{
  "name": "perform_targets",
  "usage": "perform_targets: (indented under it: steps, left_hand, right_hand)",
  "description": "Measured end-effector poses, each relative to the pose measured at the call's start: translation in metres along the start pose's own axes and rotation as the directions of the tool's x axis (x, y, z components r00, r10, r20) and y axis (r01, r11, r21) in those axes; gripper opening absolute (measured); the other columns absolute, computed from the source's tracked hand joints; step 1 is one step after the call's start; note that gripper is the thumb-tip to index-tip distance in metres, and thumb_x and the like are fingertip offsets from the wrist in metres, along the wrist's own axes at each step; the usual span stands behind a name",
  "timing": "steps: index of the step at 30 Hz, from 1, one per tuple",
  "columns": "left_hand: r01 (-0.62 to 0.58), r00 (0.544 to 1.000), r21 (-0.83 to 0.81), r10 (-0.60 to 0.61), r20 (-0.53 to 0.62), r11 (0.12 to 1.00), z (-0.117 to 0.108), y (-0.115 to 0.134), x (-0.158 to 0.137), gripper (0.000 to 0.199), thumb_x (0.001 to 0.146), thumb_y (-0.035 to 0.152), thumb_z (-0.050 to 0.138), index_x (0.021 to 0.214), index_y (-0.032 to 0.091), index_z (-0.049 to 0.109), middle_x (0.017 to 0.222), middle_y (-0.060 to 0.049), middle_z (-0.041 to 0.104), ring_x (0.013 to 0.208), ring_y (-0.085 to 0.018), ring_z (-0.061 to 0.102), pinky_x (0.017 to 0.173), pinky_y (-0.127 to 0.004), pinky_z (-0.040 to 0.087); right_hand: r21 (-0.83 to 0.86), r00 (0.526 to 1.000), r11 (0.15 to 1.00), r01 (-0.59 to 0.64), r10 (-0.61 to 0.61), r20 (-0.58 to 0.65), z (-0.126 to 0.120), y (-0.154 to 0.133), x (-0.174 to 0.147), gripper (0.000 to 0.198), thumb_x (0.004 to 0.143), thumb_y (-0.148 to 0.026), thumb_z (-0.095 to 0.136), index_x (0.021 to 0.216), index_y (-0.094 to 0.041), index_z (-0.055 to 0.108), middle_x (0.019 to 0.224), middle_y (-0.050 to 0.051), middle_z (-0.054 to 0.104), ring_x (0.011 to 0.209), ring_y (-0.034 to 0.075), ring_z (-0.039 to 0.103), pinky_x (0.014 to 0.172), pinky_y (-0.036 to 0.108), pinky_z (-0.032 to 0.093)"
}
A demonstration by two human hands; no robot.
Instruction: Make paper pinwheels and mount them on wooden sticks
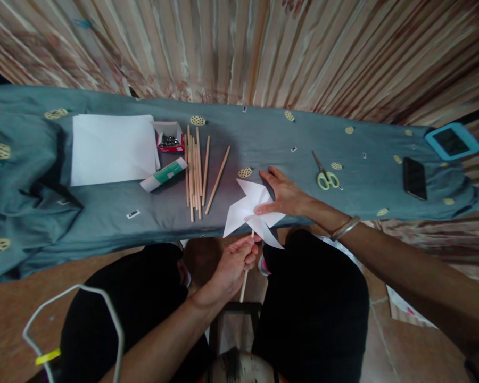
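A white paper pinwheel on a thin wooden stick is at the table's front edge, its blades spread. My left hand is closed around the stick just below the blades. With fingers and thumb apart, my right hand is at the pinwheel's right side. Its thumb touches a blade near the centre, while the index finger stretches out beyond the paper. How the pinwheel is fastened at its middle is too small to make out.
Several loose wooden sticks lie left of the pinwheel. Beyond them are a small red box of metal pieces, a green-and-white package and white paper sheets. Scissors, a dark phone and a blue-framed tablet lie rightward.
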State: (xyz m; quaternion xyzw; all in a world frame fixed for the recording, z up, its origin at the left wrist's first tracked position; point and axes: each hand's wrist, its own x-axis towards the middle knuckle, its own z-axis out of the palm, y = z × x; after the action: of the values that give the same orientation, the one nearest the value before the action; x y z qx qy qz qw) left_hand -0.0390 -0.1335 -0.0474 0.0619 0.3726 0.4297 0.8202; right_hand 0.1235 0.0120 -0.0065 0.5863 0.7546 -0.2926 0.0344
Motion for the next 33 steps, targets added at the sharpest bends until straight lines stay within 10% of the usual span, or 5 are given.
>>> perform_targets:
  steps: [33]
  left_hand:
    - [0.014, 1.000, 0.007, -0.014, 0.010, 1.000, 0.005, 0.003, 0.000, 0.040, 0.061, 0.038, 0.085, 0.081, 0.009, 0.066, 0.056, 0.004, 0.050, 0.044, -0.001, 0.029, 0.044, -0.020, 0.010]
  right_hand:
    - [-0.037, 0.998, 0.997, -0.064, 0.065, 0.012, -0.003, -0.012, 0.000, 0.118, 0.055, -0.050, 0.084, 0.152, -0.013, 0.027, 0.162, 0.018, 0.013, 0.150, 0.036, 0.012, 0.122, 0.046, 0.017]
